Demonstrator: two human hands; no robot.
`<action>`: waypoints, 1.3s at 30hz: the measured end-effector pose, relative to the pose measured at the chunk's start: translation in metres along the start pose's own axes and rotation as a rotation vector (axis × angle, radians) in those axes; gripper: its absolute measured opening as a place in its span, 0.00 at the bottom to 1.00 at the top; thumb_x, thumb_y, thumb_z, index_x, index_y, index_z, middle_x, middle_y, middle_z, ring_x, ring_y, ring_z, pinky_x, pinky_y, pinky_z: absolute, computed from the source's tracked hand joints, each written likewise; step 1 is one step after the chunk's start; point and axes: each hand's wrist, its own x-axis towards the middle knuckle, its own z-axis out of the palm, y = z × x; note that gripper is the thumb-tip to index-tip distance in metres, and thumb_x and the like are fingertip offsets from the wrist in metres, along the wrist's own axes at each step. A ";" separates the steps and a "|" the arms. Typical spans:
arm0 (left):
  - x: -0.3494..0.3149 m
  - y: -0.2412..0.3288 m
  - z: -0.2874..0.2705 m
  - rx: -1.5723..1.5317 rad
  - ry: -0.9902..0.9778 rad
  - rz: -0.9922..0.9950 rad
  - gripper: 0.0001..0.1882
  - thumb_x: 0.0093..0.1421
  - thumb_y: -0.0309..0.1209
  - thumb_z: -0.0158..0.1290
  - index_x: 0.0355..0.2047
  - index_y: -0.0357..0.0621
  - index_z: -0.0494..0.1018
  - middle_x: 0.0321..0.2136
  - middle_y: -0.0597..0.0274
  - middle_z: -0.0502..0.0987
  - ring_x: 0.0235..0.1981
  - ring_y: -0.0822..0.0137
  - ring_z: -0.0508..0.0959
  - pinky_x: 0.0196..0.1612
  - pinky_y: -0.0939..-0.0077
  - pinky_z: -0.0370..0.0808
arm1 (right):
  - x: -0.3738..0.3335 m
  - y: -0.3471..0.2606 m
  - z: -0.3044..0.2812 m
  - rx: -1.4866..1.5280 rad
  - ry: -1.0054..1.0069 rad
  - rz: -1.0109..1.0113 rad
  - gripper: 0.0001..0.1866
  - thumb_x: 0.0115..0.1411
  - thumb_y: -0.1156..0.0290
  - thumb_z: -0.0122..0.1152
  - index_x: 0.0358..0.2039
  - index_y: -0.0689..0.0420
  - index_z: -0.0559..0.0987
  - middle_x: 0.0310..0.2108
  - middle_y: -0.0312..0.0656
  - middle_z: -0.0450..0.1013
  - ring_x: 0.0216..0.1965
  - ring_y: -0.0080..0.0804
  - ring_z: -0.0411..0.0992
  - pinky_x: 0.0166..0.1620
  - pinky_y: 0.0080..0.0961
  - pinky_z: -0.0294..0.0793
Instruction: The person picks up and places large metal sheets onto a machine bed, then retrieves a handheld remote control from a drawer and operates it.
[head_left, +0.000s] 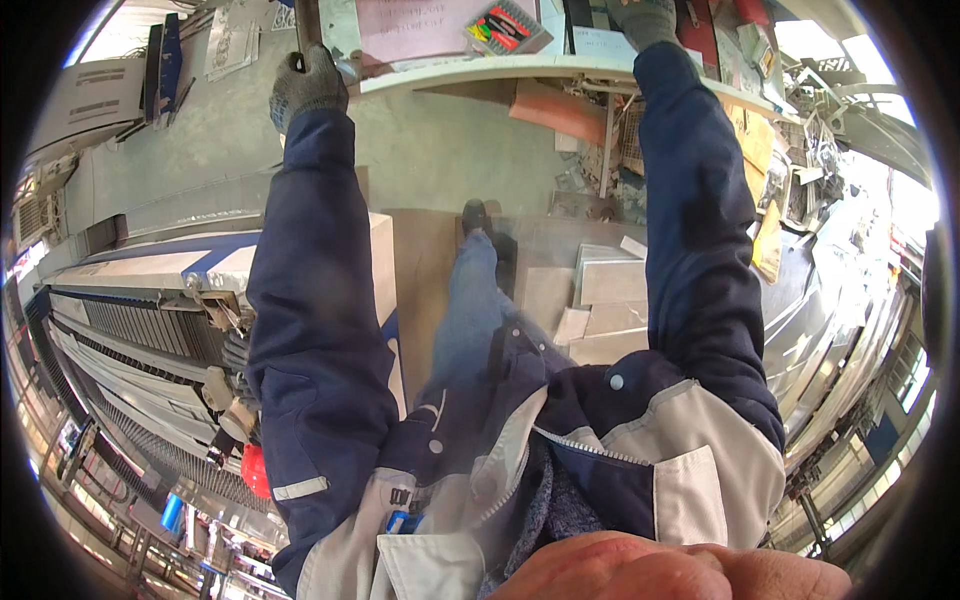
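Gloved left hand (pixel 306 85) grips a dark bar (pixel 307 25); right hand (pixel 645 20) rests well apart on the workbench (pixel 480 72).

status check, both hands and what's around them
Left hand in grey glove, closed on dark upright bar. Right hand gloved, resting on white table, grip unclear. Pink paper sheet between them.

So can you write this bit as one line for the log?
left hand: gloved, gripping dark bar | right hand: gloved, on worktable | both arms stretched out
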 end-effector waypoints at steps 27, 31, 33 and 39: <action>0.002 -0.009 0.005 -0.017 0.037 0.044 0.30 0.56 0.55 0.50 0.46 0.42 0.79 0.41 0.45 0.82 0.44 0.48 0.81 0.48 0.57 0.76 | 0.005 0.012 0.015 0.003 0.067 -0.028 0.34 0.52 0.59 0.58 0.59 0.60 0.70 0.63 0.65 0.60 0.53 0.59 0.70 0.56 0.44 0.72; 0.004 -0.013 0.009 -0.013 0.032 0.034 0.30 0.56 0.55 0.50 0.47 0.42 0.78 0.41 0.45 0.81 0.45 0.48 0.81 0.49 0.57 0.76 | 0.007 0.016 0.020 -0.058 0.117 -0.105 0.35 0.53 0.61 0.58 0.61 0.60 0.68 0.63 0.66 0.58 0.58 0.58 0.67 0.60 0.41 0.69; 0.005 -0.015 0.010 -0.006 0.038 0.033 0.31 0.56 0.54 0.50 0.48 0.42 0.78 0.42 0.45 0.81 0.46 0.48 0.81 0.50 0.57 0.75 | 0.006 0.017 0.022 -0.034 0.172 -0.158 0.35 0.53 0.61 0.58 0.61 0.61 0.68 0.64 0.66 0.58 0.60 0.58 0.65 0.61 0.40 0.67; 0.006 -0.014 0.011 -0.012 0.051 0.035 0.31 0.56 0.54 0.51 0.48 0.41 0.78 0.42 0.46 0.82 0.46 0.49 0.81 0.50 0.59 0.75 | 0.005 0.016 0.019 -0.014 0.110 -0.091 0.35 0.52 0.63 0.58 0.61 0.63 0.68 0.65 0.63 0.57 0.61 0.57 0.64 0.62 0.40 0.66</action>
